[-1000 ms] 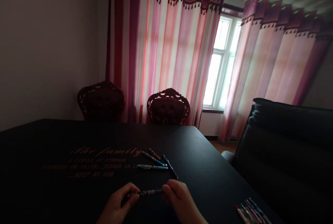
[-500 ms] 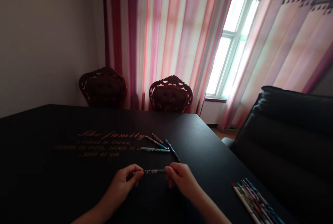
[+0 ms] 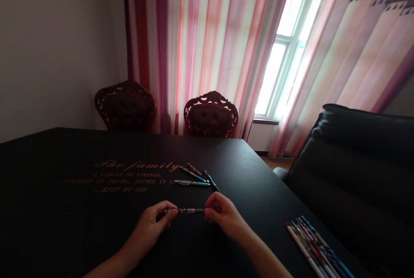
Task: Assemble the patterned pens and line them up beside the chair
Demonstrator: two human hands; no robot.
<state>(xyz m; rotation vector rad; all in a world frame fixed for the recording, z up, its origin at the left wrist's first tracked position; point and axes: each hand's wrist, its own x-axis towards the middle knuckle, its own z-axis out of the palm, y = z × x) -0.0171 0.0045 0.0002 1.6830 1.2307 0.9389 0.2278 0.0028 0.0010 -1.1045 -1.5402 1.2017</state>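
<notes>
A patterned pen [image 3: 190,211] with a grey end lies level between my two hands, above the dark table. Thumb and fingers of my left hand [image 3: 161,220] pinch its left part. At the pen's right end, the thumb and fingers of my right hand [image 3: 223,215] close on the tip. Just beyond my hands, a teal pen [image 3: 193,182], a dark blue pen [image 3: 211,180], a light blue pen [image 3: 194,173] and a dark reddish pen [image 3: 196,169] lie loosely together on the table.
Several pens [image 3: 315,245] lie side by side near the right edge of the black table [image 3: 80,226], which bears printed lettering. Two carved chairs [image 3: 211,116] stand behind it. A dark padded seat [image 3: 355,174] is on the right.
The fingers of my right hand have risen slightly and curled at the pen's end, now covering the dark blue pen's lower tip. My left hand keeps its pinch.
</notes>
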